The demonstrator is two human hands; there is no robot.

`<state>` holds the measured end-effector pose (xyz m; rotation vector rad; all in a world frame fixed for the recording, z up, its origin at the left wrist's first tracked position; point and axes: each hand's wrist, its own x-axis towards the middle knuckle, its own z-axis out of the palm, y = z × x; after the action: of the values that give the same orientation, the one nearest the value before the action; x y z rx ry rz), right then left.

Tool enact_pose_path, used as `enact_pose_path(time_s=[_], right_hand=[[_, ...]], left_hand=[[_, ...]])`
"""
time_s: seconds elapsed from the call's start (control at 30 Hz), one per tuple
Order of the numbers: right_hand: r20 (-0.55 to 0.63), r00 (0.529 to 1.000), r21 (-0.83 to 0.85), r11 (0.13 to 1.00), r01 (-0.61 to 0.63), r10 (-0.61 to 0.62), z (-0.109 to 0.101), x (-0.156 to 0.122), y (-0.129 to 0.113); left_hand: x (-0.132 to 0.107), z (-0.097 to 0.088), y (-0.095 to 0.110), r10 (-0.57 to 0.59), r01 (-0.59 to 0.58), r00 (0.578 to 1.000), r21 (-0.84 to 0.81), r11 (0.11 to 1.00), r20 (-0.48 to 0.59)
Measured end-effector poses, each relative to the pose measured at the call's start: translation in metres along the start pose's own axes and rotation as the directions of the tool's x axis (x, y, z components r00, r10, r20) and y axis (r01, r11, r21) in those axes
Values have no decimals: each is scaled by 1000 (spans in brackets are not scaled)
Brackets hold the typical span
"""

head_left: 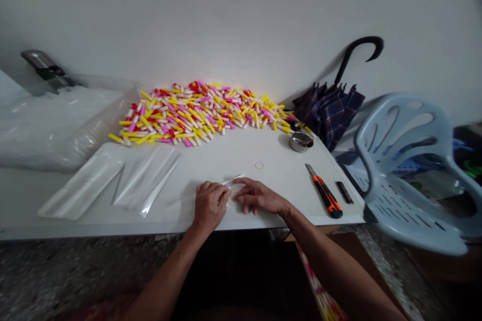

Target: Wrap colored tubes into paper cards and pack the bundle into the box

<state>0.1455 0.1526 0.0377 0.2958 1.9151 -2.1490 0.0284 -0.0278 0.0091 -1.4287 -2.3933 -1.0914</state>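
At the front of the white table, my left hand (211, 203) is closed with the fingers curled round a clear plastic bag, part of which lies flat beside it. A small white printed strip (233, 180) sticks out between my hands. My right hand (259, 196) is just to the right, its fingers apart and loosely bent, the index finger reaching to the strip's end. Whether it touches the strip I cannot tell. Behind my hands lies a thin rubber band (259, 165). To the left, flat clear plastic bags (146, 180) rest on the table.
A heap of yellow, pink, red and white plastic tubes (203, 113) lies along the wall. Rightward are a metal bowl (301, 141), an orange utility knife (324, 191), a black bar (344, 192), a folded umbrella (327, 110) and a blue chair (410, 170). A large plastic sack (68, 125) stands left.
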Motion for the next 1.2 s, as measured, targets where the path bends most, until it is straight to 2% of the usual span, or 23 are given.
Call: enact_pose_path(time_s=[0.1, 0.13, 0.2, 0.23, 0.3, 0.37, 0.43, 0.53, 0.63, 0.7, 0.77, 0.8, 0.93, 1.0, 1.07, 1.13, 1.2], right_hand=[[66, 997, -25, 999, -25, 27, -6, 1, -1], [49, 999, -72, 997, -17, 20, -11, 4, -3], [-118, 991, -236, 971, 26, -55, -27, 19, -9], [-245, 962, -330, 943, 37, -124, -37, 30, -14], [-477, 840, -482, 876, -4, -259, -62, 61, -27], [-599, 737, -568, 815, -114, -315, -87, 99, -43], [-652, 667, -650, 718, -248, -361, -109, 139, -59], [-676, 638, -678, 650, -342, -369, -128, 190, -75], [-687, 630, -679, 630, -378, -362, -132, 220, -77], [-692, 618, -680, 626, -382, -374, -133, 221, -74], [-694, 613, -677, 632, -377, -378, -135, 207, -68], [-696, 611, -664, 662, -348, -377, -138, 194, -66], [-680, 634, -503, 864, -39, -368, -154, 128, -65], [-651, 666, -467, 884, 27, -364, -161, 103, -69], [-612, 709, -544, 837, -55, -351, -162, 92, -71], [-576, 745, -668, 719, -191, -337, -156, 93, -70], [-556, 760, -744, 609, -275, -337, -145, 99, -66]], left_hand=[[1, -5, 3, 9, -12, 999, 60, 998, 47], [1, -5, 3, 8, -12, 998, 66, 998, 57], [0, -4, 3, 3, -5, 998, 36, 999, 62], [-1, -3, 2, 0, -1, 998, 9, 1000, 57], [-4, 0, 0, -7, 8, 999, -44, 999, 41], [-6, 3, -3, -18, 20, 999, -72, 997, 27], [-6, 4, -4, -31, 32, 999, -86, 996, 24], [-6, 4, -4, -41, 44, 999, -99, 994, 27], [-5, 3, -3, -58, 61, 998, -103, 993, 29], [-5, 3, -3, -64, 67, 998, -108, 992, 28], [-5, 3, -4, -61, 64, 998, -109, 992, 27], [-5, 3, -5, -57, 60, 998, -110, 992, 25], [-6, 4, -7, -45, 47, 999, -133, 990, 19], [-6, 4, -7, -37, 39, 999, -139, 990, 16], [-5, 5, -8, -28, 29, 1000, -135, 990, 3], [-5, 5, -8, -21, 20, 1000, -128, 992, -10], [-6, 6, -8, -19, 17, 1000, -119, 993, -17]])
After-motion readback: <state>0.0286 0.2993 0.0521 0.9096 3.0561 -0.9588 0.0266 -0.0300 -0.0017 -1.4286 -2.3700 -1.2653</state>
